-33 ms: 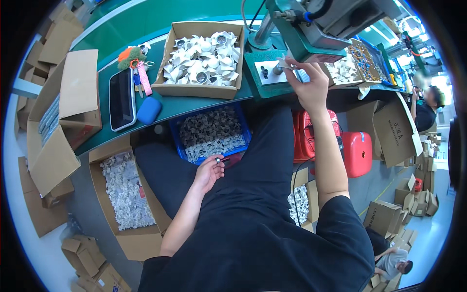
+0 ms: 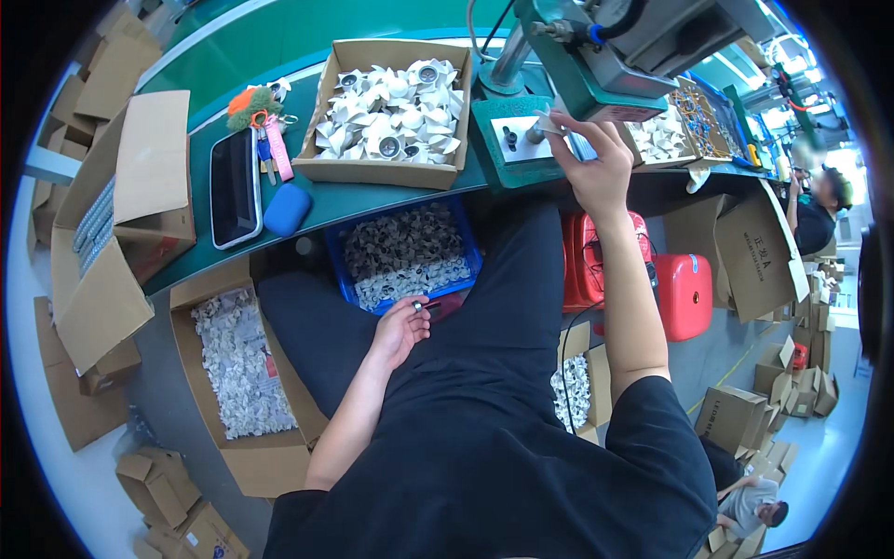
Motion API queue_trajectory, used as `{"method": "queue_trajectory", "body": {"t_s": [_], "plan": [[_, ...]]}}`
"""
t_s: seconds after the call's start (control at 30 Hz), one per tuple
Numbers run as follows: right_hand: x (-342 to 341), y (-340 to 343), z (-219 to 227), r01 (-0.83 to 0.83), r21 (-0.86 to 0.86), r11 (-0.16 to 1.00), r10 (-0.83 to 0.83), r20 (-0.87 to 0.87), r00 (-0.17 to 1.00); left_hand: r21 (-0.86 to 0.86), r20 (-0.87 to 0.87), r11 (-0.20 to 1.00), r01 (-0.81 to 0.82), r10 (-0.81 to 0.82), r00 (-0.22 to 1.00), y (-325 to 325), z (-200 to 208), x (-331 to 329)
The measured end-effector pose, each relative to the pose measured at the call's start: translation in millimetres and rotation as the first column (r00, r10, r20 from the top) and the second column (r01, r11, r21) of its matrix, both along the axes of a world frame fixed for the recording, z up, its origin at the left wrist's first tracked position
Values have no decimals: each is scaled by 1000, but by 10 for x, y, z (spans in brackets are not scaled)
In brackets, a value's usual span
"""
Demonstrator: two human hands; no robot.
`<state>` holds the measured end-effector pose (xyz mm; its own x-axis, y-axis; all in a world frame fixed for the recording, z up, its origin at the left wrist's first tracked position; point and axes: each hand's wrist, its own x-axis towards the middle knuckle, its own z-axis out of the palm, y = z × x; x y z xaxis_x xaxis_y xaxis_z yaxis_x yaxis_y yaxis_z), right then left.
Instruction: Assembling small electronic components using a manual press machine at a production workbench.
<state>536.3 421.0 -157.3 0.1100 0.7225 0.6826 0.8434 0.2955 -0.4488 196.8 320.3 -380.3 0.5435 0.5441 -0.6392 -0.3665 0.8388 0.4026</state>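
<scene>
My right hand (image 2: 598, 166) reaches up to the green bench press (image 2: 610, 93), its fingers pinched on a white bladed fan wheel (image 2: 548, 124). This wheel is over the metal post on the press's pale base plate (image 2: 511, 140); whether it touches the post I cannot tell. My left hand (image 2: 400, 334) rests palm up above my lap, fingers curled round a small dark cylindrical part (image 2: 426, 306). Just beyond it a blue bin (image 2: 341, 270) holds many small grey and white parts. A cardboard tray (image 2: 372, 174) of white fan wheels stands on the bench left of the press.
On the green bench lie a phone (image 2: 236, 191), keys with a pink strap (image 2: 277, 149) and a blue case (image 2: 286, 210). Open cartons (image 2: 270, 470) of small parts stand on the floor. Red stools (image 2: 684, 296) are at the right. Two other people (image 2: 819, 210) are farther right.
My right hand and the fan wheel are almost where they were, with only a slight shift in the whole view. My left hand keeps its place.
</scene>
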Motion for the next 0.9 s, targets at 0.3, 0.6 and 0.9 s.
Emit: {"method": "queue_trajectory", "body": {"t_s": [0.3, 0.6, 0.9], "plan": [[19, 50, 74, -104, 70, 992, 75, 332, 940, -2, 5, 1000, 25, -25, 1000, 48, -13, 18], [8, -41, 177, -116, 17, 993, 108, 248, 963, 1, -12, 999, 40, -40, 999, 43, -6, 56], [1008, 585, -435, 82, -177, 981, -126, -250, 960, -2, -20, 1000, 22, -22, 1000, 34, -8, 26]]}}
